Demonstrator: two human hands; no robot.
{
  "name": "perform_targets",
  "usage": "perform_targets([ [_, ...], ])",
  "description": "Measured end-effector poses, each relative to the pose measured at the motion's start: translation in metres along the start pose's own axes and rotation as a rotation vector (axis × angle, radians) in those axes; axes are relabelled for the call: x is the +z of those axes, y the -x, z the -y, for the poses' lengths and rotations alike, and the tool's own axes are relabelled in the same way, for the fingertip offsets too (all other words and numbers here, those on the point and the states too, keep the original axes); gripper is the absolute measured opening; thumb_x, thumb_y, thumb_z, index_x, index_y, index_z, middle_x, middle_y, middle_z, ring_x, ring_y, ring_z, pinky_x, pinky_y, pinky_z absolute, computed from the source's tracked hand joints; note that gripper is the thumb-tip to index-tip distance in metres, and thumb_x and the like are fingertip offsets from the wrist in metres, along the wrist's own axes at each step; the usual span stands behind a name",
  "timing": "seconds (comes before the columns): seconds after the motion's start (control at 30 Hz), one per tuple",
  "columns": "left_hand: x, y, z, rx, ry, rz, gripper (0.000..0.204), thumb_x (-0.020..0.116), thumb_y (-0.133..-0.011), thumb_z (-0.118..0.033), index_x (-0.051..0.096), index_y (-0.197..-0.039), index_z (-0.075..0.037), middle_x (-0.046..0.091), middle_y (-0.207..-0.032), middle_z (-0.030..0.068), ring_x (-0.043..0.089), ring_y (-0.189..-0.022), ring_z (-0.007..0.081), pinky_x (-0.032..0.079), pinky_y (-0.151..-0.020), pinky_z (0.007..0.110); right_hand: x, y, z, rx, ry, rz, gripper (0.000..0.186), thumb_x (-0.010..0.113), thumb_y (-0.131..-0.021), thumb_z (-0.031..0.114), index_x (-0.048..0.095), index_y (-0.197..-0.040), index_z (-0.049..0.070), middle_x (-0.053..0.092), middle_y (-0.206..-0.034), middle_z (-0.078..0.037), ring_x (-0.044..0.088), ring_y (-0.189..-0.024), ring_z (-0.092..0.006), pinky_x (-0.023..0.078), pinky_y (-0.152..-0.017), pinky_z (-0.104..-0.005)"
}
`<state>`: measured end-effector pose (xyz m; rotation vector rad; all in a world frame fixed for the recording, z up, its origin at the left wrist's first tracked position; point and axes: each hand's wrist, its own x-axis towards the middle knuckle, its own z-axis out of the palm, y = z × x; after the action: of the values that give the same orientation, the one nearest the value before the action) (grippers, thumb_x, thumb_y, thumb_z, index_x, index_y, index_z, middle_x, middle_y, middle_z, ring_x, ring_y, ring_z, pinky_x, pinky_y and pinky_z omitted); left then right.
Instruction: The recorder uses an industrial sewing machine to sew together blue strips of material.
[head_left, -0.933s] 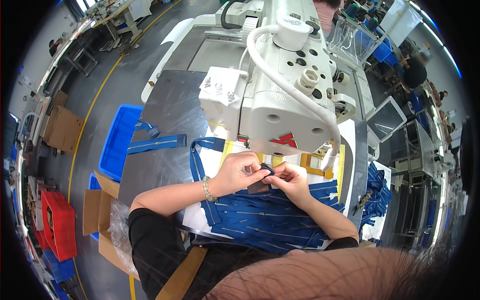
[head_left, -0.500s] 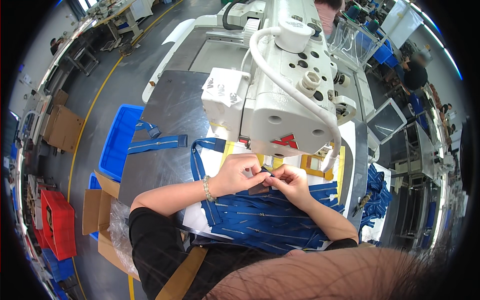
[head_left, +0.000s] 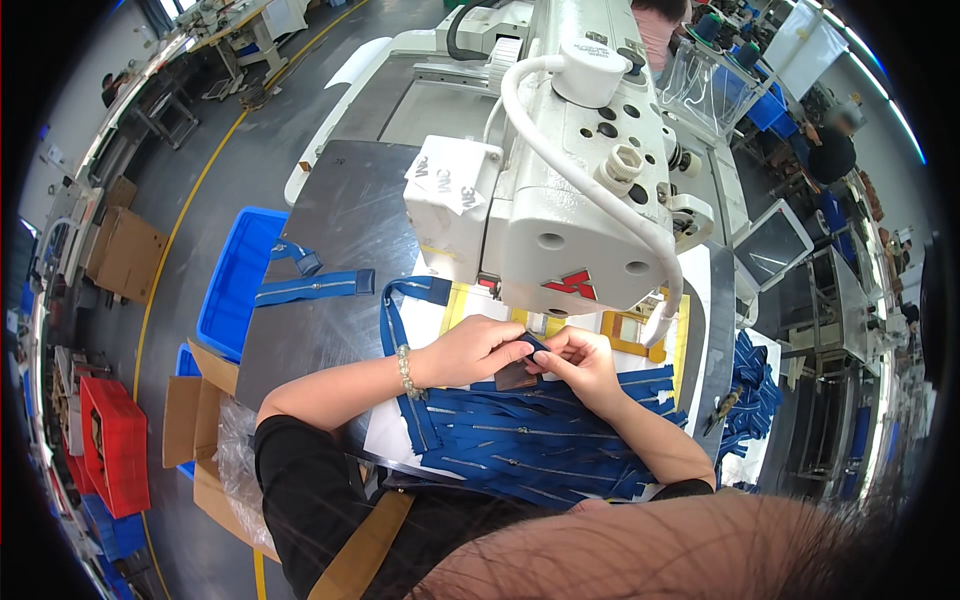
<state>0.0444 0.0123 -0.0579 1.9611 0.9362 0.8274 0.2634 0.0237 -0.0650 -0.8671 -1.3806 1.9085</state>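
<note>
Your left hand (head_left: 474, 350) has dipped slightly; it and your right hand (head_left: 586, 366) pinch the small navy tab (head_left: 537, 344), apparently steadying it.

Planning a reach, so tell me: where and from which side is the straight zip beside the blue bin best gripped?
I'd take the straight zip with the grip across its dark end, coming from the right, the left hand's side. That end looks free and flat on the table, while the other runs toward the blue bin.
</note>
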Motion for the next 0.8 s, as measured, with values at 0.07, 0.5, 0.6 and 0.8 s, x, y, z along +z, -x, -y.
perform_targets([
  [0.07,0.0,-0.0003,0.0002,-0.033,0.006,0.021,0.031,0.054,-0.095,-0.026,0.052,-0.075,-0.001,0.054,-0.063,0.0194,0.054,-0.058,0.0359,0.039,-0.055,0.04,-0.0005,-0.0006,-0.001,-0.001,-0.007,-0.003,0.006,0.064,-0.088,0.001,0.059,-0.091,-0.001,0.069,-0.09,-0.011,0.069,-0.081,-0.0166,0.057,-0.075,-0.027],
  [0.5,0.0018,-0.0021,-0.0008,-0.048,-0.032,-0.046,0.031,0.058,-0.092,-0.023,0.052,-0.072,-0.001,0.054,-0.062,0.0196,0.054,-0.058,0.0366,0.039,-0.053,0.041,0.0004,-0.0031,-0.001,0.017,-0.016,-0.033,0.008,0.065,-0.088,0.002,0.061,-0.094,-0.001,0.069,-0.09,-0.011,0.068,-0.081,-0.0157,0.055,-0.075,-0.0273],
  [0.6,0.0029,-0.0017,-0.0001,-0.054,-0.021,-0.056,0.031,0.059,-0.091,-0.023,0.052,-0.071,-0.001,0.053,-0.062,0.0192,0.054,-0.057,0.0365,0.039,-0.053,0.041,-0.0001,-0.0034,-0.0019,0.015,-0.009,-0.034,0.007,0.065,-0.088,0.003,0.062,-0.094,-0.001,0.07,-0.089,-0.011,0.068,-0.08,-0.0159,0.055,-0.074,-0.0271],
  [0.8,0.0033,-0.0022,0.0017,-0.03,-0.057,-0.068,0.03,0.059,-0.091,-0.023,0.052,-0.071,-0.001,0.053,-0.061,0.0185,0.054,-0.058,0.0364,0.039,-0.054,0.041,-0.0002,-0.0039,-0.0029,0.028,-0.007,-0.04,0.008,0.065,-0.088,0.003,0.061,-0.094,-0.001,0.07,-0.089,-0.012,0.068,-0.08,-0.016,0.055,-0.074,-0.027],
])
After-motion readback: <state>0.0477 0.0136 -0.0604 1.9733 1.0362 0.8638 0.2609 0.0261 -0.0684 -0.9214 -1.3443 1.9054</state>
